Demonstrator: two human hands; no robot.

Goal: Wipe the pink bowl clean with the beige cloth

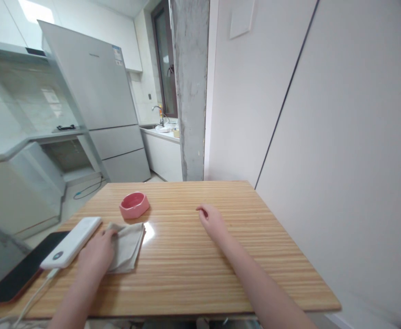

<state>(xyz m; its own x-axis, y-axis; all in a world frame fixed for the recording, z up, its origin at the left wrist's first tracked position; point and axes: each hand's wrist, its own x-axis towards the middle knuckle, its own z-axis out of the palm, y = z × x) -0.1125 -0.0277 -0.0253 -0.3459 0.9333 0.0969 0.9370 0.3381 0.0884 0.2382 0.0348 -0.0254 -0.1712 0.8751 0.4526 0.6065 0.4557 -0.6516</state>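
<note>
2 bare arms [251, 274] reach forward, well apart. The left hand [96, 252] has its back up and its fingers [109, 232] partly hidden. The right hand [212, 220] reaches farther out, its fingers loosely curled in.

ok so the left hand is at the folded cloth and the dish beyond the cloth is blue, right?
Not quite: the head view shows the dish is pink, not blue. The left hand is at the folded cloth, as you say.

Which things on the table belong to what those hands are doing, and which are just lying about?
Seemingly in use:
folded cloth, at the left hand

Apparently just lying about:
pink dish
white power bank
white cable
dark flat item
</note>
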